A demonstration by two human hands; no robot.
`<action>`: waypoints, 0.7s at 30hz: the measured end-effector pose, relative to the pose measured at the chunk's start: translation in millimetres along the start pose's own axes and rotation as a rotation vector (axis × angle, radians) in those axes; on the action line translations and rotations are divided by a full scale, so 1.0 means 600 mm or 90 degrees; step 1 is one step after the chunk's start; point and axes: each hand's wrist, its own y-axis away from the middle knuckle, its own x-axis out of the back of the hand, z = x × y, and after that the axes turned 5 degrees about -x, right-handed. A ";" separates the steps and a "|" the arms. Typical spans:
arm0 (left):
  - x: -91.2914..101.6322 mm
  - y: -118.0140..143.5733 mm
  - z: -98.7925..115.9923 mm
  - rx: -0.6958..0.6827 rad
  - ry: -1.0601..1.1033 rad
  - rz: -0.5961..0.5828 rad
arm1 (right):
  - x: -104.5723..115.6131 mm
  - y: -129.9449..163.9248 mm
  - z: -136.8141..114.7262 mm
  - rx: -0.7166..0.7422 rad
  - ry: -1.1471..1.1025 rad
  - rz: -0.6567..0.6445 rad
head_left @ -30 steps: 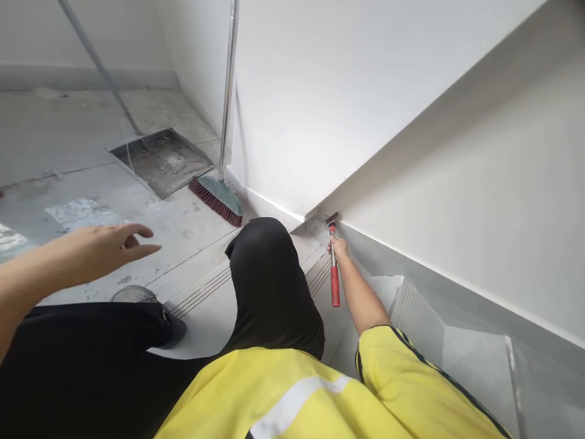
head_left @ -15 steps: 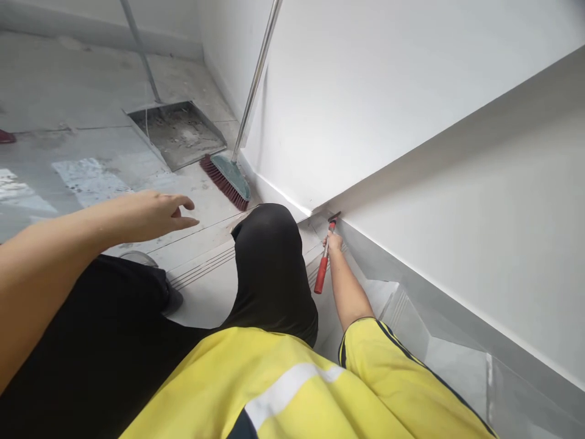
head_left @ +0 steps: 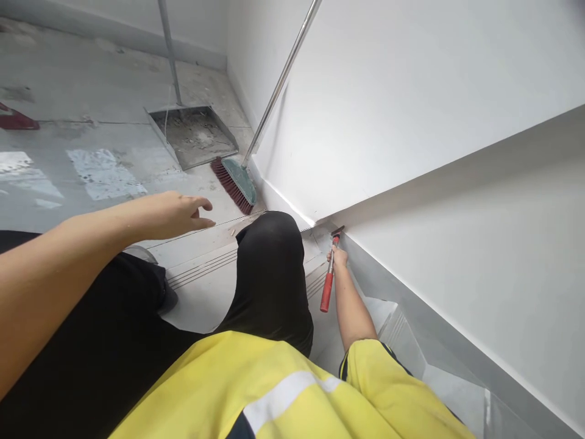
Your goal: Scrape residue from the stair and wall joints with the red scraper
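Note:
My right hand (head_left: 339, 256) grips a red-handled scraper (head_left: 328, 277) near its head, with the blade pressed into the corner where the grey skirting (head_left: 393, 286) meets the white wall at the top stair. My left hand (head_left: 176, 213) hovers open above the floor, fingers spread and holding nothing. My black-trousered knee (head_left: 269, 262) rises between the two hands. I wear a yellow high-visibility jacket.
A broom (head_left: 235, 180) with red bristles and a metal handle leans on the wall ahead. Beside it a metal dustpan (head_left: 194, 134) holds dust. Stair treads (head_left: 402, 329) drop away at lower right. A red object (head_left: 16, 119) lies far left.
My left hand has drifted right and slightly forward, fingers curling a little. The scraper handle swung from pointing straight down to tilting left. The view has shifted so the broom and dustpan sit further right.

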 end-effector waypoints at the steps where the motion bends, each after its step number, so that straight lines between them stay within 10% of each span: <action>1: 0.000 -0.002 0.000 0.009 -0.015 0.004 | -0.005 -0.003 -0.004 -0.032 -0.027 0.011; 21: 0.013 -0.009 0.021 -0.015 0.012 -0.035 | -0.080 -0.030 0.005 -0.050 -0.180 0.026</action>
